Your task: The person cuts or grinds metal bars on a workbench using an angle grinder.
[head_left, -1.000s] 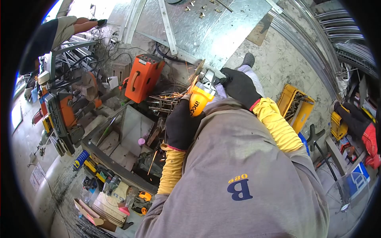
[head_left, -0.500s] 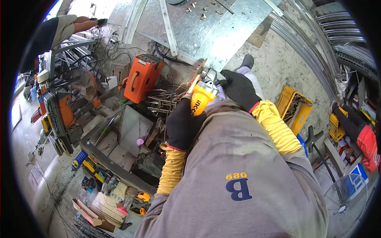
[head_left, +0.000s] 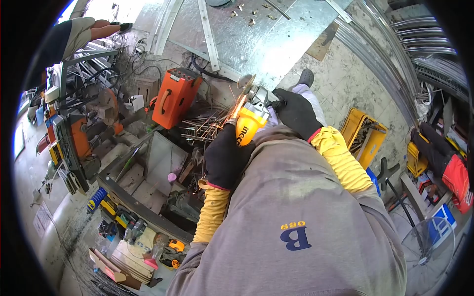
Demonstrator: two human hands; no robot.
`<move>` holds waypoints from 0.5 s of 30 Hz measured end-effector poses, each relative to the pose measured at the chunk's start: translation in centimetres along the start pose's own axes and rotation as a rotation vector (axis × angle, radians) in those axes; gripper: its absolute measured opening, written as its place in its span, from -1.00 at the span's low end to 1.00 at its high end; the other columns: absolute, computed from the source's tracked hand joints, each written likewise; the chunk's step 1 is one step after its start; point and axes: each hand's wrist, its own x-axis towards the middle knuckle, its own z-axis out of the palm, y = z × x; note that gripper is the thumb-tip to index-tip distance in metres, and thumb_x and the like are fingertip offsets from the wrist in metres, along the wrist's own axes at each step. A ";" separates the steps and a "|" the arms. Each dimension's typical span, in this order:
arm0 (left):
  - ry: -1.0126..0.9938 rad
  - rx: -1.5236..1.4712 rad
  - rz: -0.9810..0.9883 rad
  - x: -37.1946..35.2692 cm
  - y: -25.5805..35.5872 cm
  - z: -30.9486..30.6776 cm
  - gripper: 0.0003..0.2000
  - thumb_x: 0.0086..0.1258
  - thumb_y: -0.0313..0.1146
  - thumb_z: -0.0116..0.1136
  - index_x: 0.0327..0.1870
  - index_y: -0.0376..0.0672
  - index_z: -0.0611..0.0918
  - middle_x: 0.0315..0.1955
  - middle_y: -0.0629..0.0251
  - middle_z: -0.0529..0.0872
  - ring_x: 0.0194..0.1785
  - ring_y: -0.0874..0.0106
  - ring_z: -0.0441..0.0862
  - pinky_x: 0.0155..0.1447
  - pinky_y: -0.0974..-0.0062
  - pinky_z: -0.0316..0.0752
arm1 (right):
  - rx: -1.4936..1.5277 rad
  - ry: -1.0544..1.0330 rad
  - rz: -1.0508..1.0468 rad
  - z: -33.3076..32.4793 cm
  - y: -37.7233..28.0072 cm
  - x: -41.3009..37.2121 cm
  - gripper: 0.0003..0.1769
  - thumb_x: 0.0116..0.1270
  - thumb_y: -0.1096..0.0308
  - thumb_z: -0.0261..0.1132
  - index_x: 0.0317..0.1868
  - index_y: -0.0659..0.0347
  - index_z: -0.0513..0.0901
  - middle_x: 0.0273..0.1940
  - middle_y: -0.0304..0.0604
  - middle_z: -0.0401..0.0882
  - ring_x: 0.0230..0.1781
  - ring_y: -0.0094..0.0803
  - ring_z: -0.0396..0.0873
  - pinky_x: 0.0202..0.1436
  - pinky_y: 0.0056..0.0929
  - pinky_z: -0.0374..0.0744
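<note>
A yellow and silver angle grinder (head_left: 251,126) lies in front of my lap, its disc (head_left: 247,91) standing edge-on. Orange sparks spray left from the disc's lower edge. My right hand (head_left: 297,111), in a black glove, is closed at the grinder's metal head; the glove hides the exact grip. Also black-gloved, my left hand (head_left: 226,157) lies against the left side of the yellow body. Its fingertips pinch a small metal piece (head_left: 232,121) against the disc, whose shape I cannot make out. Yellow sleeves cover both forearms.
Left of the sparks stands an orange box with a handle (head_left: 170,98), near thin metal rods (head_left: 197,129). A metal sheet (head_left: 237,39) with small fittings lies ahead. A yellow toolbox (head_left: 368,135) and a clear fan (head_left: 427,241) are right. Another person's legs (head_left: 101,32) show upper left.
The sparks have grown and spread farther left over the metal rods. Both hands and the grinder keep nearly the same place; the view has shifted slightly.
</note>
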 end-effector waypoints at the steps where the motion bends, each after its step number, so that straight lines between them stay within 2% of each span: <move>1: 0.035 -0.025 0.028 0.0 0.1 0.1 -0.33 0.18 -0.08 0.70 0.29 -0.14 0.69 -0.15 0.03 0.85 -0.13 -0.03 0.85 -0.09 0.08 0.71 | 0.011 -0.009 0.014 -0.1 -0.1 0.0 -0.60 0.52 0.28 0.42 0.30 0.16 0.78 -0.06 0.11 0.87 -0.09 0.06 0.83 0.03 -0.09 0.72; 9: -0.043 0.046 -0.020 0.9 0.8 -0.4 -0.33 0.19 -0.09 0.68 0.33 -0.12 0.68 -0.18 0.03 0.86 -0.14 -0.04 0.85 -0.09 0.08 0.70 | 0.022 -0.001 -0.011 0.7 0.9 0.1 -0.61 0.53 0.31 0.41 0.30 0.17 0.78 -0.08 0.11 0.86 -0.10 0.05 0.82 0.01 -0.09 0.70; 11: -0.047 0.047 -0.022 0.7 0.5 -0.2 -0.32 0.19 -0.09 0.68 0.34 -0.11 0.68 -0.19 0.03 0.86 -0.14 -0.05 0.85 -0.10 0.08 0.70 | 0.067 0.008 -0.004 0.2 0.4 0.1 -0.70 0.51 0.24 0.40 0.18 0.04 0.78 -0.11 0.13 0.84 -0.04 0.14 0.81 0.04 0.09 0.71; 13: 0.012 0.018 0.004 0.1 0.1 0.0 -0.31 0.17 -0.07 0.69 0.33 -0.11 0.69 -0.19 0.03 0.86 -0.15 -0.05 0.85 -0.11 0.08 0.70 | 0.090 -0.005 -0.040 0.1 0.8 0.4 -0.70 0.51 0.23 0.42 0.18 0.05 0.78 -0.11 0.13 0.83 -0.04 0.16 0.80 0.04 0.09 0.71; 15: -0.019 0.004 -0.043 -0.6 -0.3 -0.2 -0.30 0.17 -0.07 0.70 0.34 -0.10 0.69 -0.16 0.02 0.86 -0.12 -0.06 0.84 -0.08 0.09 0.70 | 0.116 -0.019 -0.075 -0.1 0.9 0.5 -0.69 0.51 0.22 0.43 0.18 0.06 0.78 -0.12 0.14 0.83 -0.05 0.18 0.80 0.03 0.08 0.71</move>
